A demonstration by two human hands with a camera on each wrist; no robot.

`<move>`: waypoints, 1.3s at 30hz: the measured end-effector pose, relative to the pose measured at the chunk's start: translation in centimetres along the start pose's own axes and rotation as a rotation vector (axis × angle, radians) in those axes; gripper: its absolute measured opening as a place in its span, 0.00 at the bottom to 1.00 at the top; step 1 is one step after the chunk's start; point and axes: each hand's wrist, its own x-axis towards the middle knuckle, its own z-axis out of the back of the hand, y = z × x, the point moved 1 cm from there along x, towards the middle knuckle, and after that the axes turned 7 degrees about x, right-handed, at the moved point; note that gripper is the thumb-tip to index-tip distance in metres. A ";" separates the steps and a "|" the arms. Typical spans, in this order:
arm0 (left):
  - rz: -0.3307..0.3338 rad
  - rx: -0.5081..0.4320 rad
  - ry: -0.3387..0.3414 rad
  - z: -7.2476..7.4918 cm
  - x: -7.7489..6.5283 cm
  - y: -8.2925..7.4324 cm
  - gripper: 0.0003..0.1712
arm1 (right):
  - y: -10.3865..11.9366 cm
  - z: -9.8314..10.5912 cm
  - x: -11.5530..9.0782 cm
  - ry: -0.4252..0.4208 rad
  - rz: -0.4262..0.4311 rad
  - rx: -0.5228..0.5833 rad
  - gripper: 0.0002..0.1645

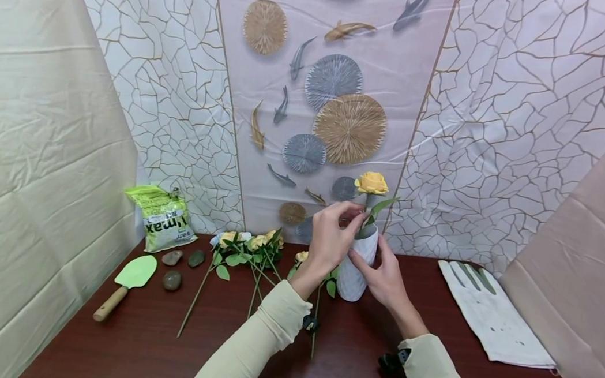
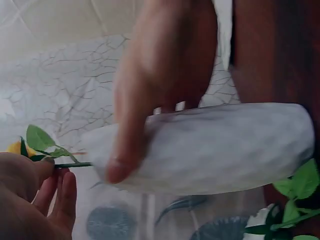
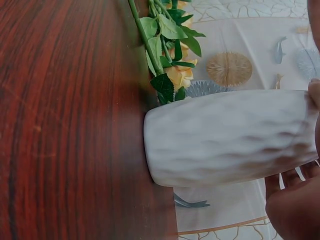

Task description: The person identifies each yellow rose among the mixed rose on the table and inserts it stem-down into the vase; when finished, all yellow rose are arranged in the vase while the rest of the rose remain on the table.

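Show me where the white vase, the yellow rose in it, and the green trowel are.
white vase point(image 1: 351, 279), head view, lower body of the vase.
yellow rose point(image 1: 371, 183), head view, middle of the bloom.
green trowel point(image 1: 137, 271), head view, flat green blade.

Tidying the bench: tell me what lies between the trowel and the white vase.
In the head view, between the trowel and the white vase lie three stones and loose yellow roses, then the left hand.

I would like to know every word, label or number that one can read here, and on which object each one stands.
"max", in large dark letters, the end of a longer word: on the green and white bag at the back left of the table.
Small print around it: too small to read.
Nothing else carries text.
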 end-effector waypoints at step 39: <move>0.353 -0.065 0.109 5.3 -5.8 7.5 0.10 | 1.6 -0.2 -0.5 0.005 -0.038 0.013 0.36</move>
